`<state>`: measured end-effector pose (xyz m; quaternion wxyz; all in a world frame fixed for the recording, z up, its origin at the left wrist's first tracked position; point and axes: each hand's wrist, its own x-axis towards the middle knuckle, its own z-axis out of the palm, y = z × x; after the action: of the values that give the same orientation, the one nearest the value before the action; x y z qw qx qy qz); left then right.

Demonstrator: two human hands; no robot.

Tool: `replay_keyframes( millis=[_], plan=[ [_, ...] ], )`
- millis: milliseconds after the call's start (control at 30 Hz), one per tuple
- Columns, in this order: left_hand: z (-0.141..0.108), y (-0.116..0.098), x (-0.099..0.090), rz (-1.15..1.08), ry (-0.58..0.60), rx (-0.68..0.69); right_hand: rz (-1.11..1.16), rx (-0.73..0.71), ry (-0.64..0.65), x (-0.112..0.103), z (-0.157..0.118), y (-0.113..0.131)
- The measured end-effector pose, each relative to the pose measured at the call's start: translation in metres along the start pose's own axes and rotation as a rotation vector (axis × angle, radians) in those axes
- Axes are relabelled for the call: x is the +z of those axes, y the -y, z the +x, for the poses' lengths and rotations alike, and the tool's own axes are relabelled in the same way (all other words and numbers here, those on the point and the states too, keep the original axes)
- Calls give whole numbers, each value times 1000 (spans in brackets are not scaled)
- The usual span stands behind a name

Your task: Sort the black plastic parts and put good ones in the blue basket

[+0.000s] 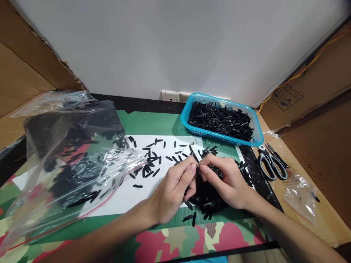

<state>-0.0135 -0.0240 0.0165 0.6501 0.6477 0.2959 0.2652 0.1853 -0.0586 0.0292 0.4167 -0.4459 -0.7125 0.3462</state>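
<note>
My left hand (177,188) and my right hand (225,180) meet fingertip to fingertip above a pile of small black strips (208,199). A narrow white stick-like tool (195,152) juts up and away from between them. Its lower end goes into the pinched thumb and forefinger of my right hand; its kind is unclear. My left hand is closed, thumb pressed on the forefinger, and whatever it pinches is hidden. Loose black strips (148,170) lie scattered on a white sheet (115,199) beyond and left of my hands.
A blue basket (260,137) full of black strips stands at the back right. Scissors (271,164) lie beside it, near a small clear bag (298,201). On the left sprawls a large clear zip bag (106,124) with more strips. Cardboard walls (323,109) flank the table.
</note>
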Motion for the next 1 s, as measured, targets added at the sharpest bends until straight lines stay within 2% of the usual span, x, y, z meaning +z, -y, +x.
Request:
replay_keyframes(
  millis=[100,367,700,1000],
  plan=[
    [0,-1,0,49,16,21,44,58,15,-2,0,2],
    [5,4,-1,52,-20,46,77,105,35,-5,3,3],
    [10,5,-10,236,-22,69,108,86,58,-12,9,-4],
    [6,10,-2,386,-19,105,218,150,-106,10,4,-10]
  ],
)
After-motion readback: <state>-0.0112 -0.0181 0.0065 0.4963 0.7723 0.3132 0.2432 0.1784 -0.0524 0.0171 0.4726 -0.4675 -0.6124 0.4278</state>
